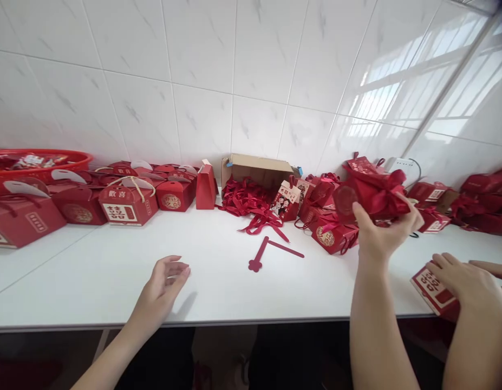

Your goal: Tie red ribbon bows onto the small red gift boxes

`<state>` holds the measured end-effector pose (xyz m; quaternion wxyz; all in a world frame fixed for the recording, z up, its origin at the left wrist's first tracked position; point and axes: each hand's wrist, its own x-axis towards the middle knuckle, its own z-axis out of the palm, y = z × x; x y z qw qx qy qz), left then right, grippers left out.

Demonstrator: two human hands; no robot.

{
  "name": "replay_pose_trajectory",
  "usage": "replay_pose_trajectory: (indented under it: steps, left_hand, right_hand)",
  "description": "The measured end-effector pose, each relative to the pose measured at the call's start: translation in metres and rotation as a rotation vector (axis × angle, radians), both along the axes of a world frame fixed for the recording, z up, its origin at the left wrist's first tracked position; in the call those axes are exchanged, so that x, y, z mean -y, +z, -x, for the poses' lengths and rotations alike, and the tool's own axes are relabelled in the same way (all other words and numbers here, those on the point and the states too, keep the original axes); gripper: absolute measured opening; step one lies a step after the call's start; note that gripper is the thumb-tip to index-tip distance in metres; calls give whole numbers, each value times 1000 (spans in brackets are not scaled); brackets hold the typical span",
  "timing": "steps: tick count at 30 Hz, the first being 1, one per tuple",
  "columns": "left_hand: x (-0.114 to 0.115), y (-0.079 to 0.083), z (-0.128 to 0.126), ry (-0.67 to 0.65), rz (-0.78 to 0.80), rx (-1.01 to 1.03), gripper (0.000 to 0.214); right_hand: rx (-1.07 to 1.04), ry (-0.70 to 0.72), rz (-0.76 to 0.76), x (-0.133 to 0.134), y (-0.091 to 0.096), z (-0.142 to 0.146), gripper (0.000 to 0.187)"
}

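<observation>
My left hand (166,281) hovers just above the white table (92,271) near its front edge, fingers apart and loosely curled, holding nothing. My right hand (383,230) is raised over the table's right part and grips a red gift box with a ribbon bow (375,192) from below and behind. A flat red paper strip with a clover-shaped end (261,254) lies on the table between my hands. Under the held box stands a pile of similar red boxes (332,235).
Another person's hands (464,281) rest on a red box (431,290) at the right front edge. Rows of red handled boxes (126,203) and a red basket (39,162) fill the back left. An open cardboard carton (256,170) with red ribbons (251,203) stands against the tiled wall.
</observation>
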<state>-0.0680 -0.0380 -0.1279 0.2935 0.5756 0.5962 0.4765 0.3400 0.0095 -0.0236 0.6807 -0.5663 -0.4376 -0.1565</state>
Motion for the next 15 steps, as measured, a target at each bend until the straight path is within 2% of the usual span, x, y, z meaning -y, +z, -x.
replay_pose_trajectory:
  steps: [1,2,5,6,8,10,12,13,15]
  left_hand:
    - [1,1,-2,0,5,-53,48]
    - [2,1,-4,1,15,-108,48]
    - [6,4,-10,8,35,-225,47]
    - [6,5,-11,8,35,-241,47]
    - [7,6,-12,4,28,-259,45]
    - [7,6,-12,-1,19,-273,42]
    - [7,6,-12,-7,7,-288,40]
    - [7,6,-12,-11,3,-294,39]
    - [8,6,-12,-15,-3,-306,37]
  right_hand:
    - [-45,-129,-14,-8,2,-9,76]
    - [-105,-198,49,-15,2,-16,73]
    - [-224,-166,441,-31,0,-26,79]
    - [-212,-160,507,-32,-1,-25,86]
    - [-113,-214,452,-30,-2,-15,99]
    - [52,-248,271,-26,-1,2,92]
    - [246,-124,154,-26,-2,26,68]
    - [346,-2,175,-29,-3,38,54]
    - [506,269,367,-42,-9,63,36]
